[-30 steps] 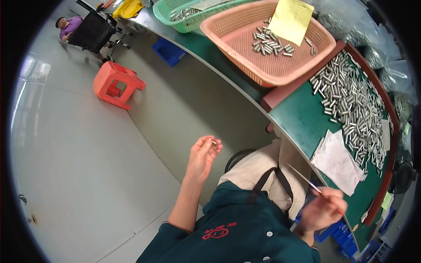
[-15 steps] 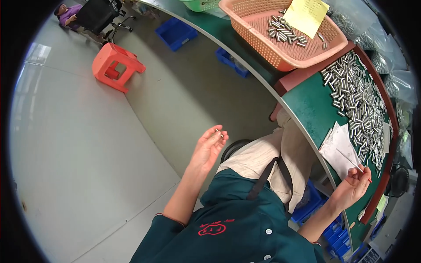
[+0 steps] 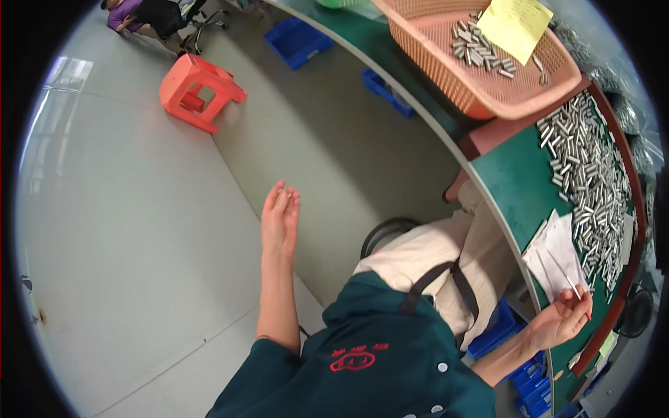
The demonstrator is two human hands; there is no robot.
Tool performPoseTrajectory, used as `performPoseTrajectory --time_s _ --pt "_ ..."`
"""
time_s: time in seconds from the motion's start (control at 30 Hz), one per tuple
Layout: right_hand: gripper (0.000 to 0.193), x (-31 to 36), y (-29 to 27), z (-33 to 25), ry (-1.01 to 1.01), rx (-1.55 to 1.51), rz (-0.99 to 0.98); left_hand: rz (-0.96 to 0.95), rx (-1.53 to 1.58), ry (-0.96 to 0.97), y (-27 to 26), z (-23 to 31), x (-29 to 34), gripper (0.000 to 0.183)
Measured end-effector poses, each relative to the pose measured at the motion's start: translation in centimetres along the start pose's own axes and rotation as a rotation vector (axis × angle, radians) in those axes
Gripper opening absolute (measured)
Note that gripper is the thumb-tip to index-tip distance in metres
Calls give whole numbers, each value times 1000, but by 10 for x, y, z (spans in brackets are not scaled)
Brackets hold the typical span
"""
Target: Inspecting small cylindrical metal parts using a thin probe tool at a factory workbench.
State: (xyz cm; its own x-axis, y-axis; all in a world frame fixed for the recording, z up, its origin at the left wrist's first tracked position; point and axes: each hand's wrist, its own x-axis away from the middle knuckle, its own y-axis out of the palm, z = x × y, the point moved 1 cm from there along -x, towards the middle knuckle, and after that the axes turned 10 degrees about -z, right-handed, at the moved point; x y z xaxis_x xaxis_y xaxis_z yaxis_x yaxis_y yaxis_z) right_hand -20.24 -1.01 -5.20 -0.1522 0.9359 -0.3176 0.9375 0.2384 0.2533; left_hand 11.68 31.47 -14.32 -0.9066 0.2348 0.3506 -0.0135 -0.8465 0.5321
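Note:
My left hand [image 3: 280, 224] is raised over the floor, left of my body and away from the table. Its fingers are pressed together, with a small glint of a metal pin [image 3: 290, 196] at the tips, mostly hidden. At the table's near right, my right hand [image 3: 559, 324] is closed around a thin metal rod [image 3: 573, 286] with a red end. The rod points over a white sheet of paper [image 3: 547, 262] on the green tabletop [image 3: 507, 182]. Beyond the paper spreads a pile of short metal pins [image 3: 584, 177].
A pink plastic basket [image 3: 481, 99] with pins and a yellow note [image 3: 516, 28] stands at the far right. Brown edging [image 3: 622, 150] borders the tabletop. Blue bins [image 3: 296, 43] and a red stool [image 3: 189, 73] are on the floor. A person [image 3: 125, 15] sits at far left.
My left hand has swung left and slightly up, away from the table. My right hand keeps the rod near the paper. The whole view has shifted a little to the right.

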Motion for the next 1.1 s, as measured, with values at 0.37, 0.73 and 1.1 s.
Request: performPoseTrajectory --time_s 0.37,0.73,1.1 --pt "24 -3 3 1 42 -2 -90 -118 -201 -95 27 -9 22 29" --pt "21 -5 13 0 9 -73 23 -579 -110 -547 130 -68 66 15" --pt "20 -2 9 -3 -23 -153 8 -554 -190 -572 150 -69 78 19"
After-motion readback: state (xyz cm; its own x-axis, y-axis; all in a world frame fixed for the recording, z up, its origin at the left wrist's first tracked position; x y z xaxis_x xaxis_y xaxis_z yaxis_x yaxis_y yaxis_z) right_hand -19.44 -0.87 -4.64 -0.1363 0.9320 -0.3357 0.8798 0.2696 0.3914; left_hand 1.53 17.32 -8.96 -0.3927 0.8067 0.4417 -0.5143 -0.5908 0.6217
